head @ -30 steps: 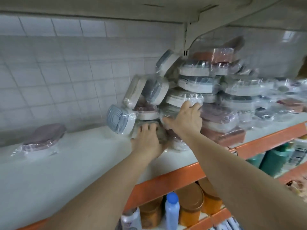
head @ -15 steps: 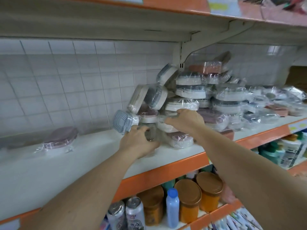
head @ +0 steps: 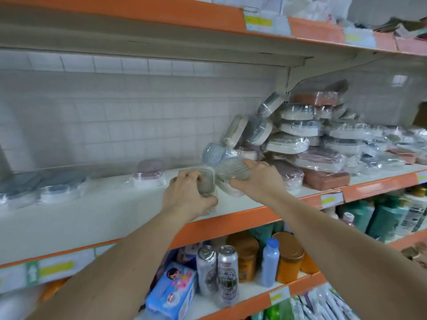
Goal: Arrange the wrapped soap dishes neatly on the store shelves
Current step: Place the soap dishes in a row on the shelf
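A loose heap of plastic-wrapped soap dishes (head: 300, 135) fills the right part of the white shelf (head: 111, 211). My left hand (head: 188, 192) grips a grey wrapped soap dish (head: 206, 182) near the shelf's front edge. Beside it, my right hand (head: 256, 179) holds another grey ribbed wrapped soap dish (head: 232, 170), tilted, at the foot of the heap. A pink-lidded wrapped dish (head: 149, 173) stands alone further left. Grey-blue wrapped dishes (head: 53, 188) sit at the far left.
An orange-edged upper shelf (head: 161, 12) hangs overhead. The lower shelf holds cans (head: 217, 266), orange-lidded jars (head: 288, 255), a blue bottle (head: 269, 262) and green bottles (head: 379, 215). A tiled white wall (head: 115, 112) backs the shelf.
Both hands have pulled back from the heap toward the shelf's front, each bringing a grey wrapped dish. The view has drawn back and now shows the upper shelf and more of the left side.
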`<state>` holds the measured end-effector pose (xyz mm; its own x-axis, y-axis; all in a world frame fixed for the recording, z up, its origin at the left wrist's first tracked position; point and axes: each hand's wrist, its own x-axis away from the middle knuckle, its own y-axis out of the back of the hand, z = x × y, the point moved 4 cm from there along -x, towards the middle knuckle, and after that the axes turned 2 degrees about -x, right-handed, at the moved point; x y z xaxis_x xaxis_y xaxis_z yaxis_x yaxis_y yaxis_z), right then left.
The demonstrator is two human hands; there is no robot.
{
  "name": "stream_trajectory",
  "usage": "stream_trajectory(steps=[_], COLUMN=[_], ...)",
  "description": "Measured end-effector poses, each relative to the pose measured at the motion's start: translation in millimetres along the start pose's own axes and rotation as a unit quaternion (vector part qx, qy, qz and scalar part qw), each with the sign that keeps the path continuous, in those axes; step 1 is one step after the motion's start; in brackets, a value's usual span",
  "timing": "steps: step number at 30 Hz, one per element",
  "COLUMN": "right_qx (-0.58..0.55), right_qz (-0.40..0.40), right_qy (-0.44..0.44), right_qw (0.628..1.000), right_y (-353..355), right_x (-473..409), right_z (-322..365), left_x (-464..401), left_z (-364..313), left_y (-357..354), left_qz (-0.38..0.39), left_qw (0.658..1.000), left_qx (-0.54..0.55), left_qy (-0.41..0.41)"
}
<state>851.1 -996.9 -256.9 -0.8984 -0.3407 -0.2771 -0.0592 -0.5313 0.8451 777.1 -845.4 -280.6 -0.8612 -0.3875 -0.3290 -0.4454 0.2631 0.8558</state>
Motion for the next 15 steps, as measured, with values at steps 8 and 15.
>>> stream_trajectory(steps=[8, 15], right_qx=[-0.081, -0.137], right_qz=[-0.012, 0.055], right_qy=[0.127, 0.250], right_qw=[0.989, 0.957], right_y=[-45, -108], right_x=[3, 36], right_z=[98, 216], left_x=[31, 101], left_z=[85, 178], left_y=[67, 138], left_qz=[-0.104, -0.169], left_qw=[0.990, 0.962], left_qx=[-0.035, -0.096], left_qy=[0.088, 0.191])
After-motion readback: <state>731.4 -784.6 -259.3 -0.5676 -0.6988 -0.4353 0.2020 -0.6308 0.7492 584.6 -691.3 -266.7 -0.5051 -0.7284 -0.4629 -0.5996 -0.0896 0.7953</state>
